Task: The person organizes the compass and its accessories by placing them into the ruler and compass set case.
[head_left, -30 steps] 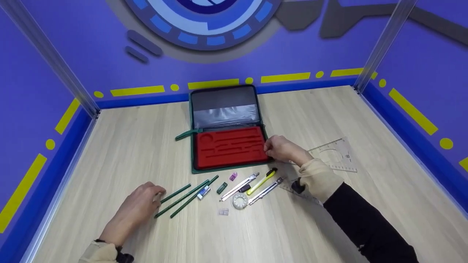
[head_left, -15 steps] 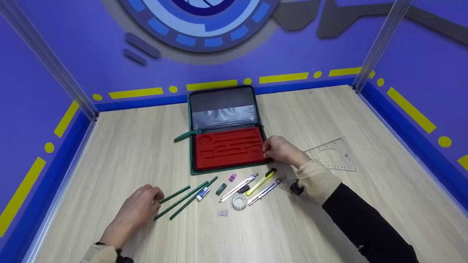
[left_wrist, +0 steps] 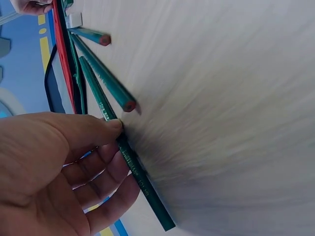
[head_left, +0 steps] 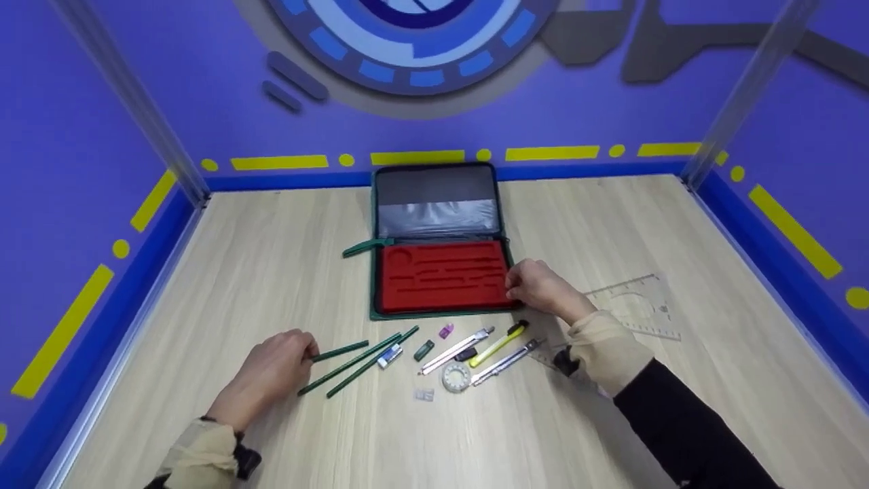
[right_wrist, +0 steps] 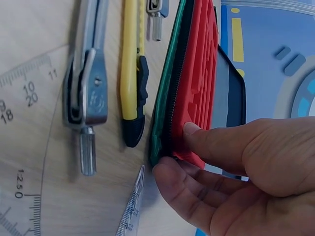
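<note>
My left hand (head_left: 271, 367) pinches a dark green pencil (left_wrist: 153, 201) between thumb and fingers, close over the table. Two more green pencils (head_left: 349, 365) lie beside it. With my right hand (head_left: 546, 288) I grip the near right corner of a green zip case (head_left: 434, 187), which lies unzipped with its lid back. The thumb presses the red moulded insert (right_wrist: 194, 93) and the fingers are at the case's edge. The insert's shaped slots hold nothing. Near the right hand are a yellow utility knife (right_wrist: 129, 73) and a metal compass (right_wrist: 88, 93).
Between the hands lie an eraser (head_left: 390, 356), a green sharpener-sized block (head_left: 423, 350), a pink piece (head_left: 446, 331), another compass-like metal tool (head_left: 456, 351), a white round piece (head_left: 456, 376) and a small clear piece (head_left: 424, 394). A clear set square (head_left: 662, 309) lies at right.
The head view has shifted, so the case and tools appear further right. The pencil in my left hand has turned to a slightly flatter angle. My right hand stays at the case corner.
</note>
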A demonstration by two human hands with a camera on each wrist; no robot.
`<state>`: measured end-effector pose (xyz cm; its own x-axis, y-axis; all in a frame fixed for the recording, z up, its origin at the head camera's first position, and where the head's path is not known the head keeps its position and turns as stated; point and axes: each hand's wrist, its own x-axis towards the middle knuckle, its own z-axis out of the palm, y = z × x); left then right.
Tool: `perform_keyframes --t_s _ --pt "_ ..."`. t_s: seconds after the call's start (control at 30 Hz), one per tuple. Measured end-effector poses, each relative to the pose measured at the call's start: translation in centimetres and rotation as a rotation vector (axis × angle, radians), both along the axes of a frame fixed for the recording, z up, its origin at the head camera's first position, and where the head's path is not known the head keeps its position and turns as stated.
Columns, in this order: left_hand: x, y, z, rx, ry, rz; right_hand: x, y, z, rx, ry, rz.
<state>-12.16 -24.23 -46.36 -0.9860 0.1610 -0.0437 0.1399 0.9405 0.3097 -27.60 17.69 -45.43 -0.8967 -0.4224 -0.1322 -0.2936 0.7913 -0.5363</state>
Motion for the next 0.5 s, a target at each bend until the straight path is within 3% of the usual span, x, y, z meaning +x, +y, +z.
perform_keyframes --t_s 0.17,0.27,0.37,0.5 --pt "-2.9 0.5 1.8 -0.022 0.062 -0.035 -0.5 0.6 -0.3 -0.031 -0.031 -0.066" --pt "-4.3 0.8 3.0 -0.026 0.133 -0.061 -0.7 0.5 -0.5 -0.068 -0.013 -0.055" --pt "-4.3 1.6 3.2 -0.005 0.18 -0.072 -0.6 0.3 -0.6 -0.075 -0.017 0.0" --pt "-4.1 3.6 2.6 0.054 0.204 -0.063 -0.6 -0.2 -0.4 -0.038 -0.014 0.017"
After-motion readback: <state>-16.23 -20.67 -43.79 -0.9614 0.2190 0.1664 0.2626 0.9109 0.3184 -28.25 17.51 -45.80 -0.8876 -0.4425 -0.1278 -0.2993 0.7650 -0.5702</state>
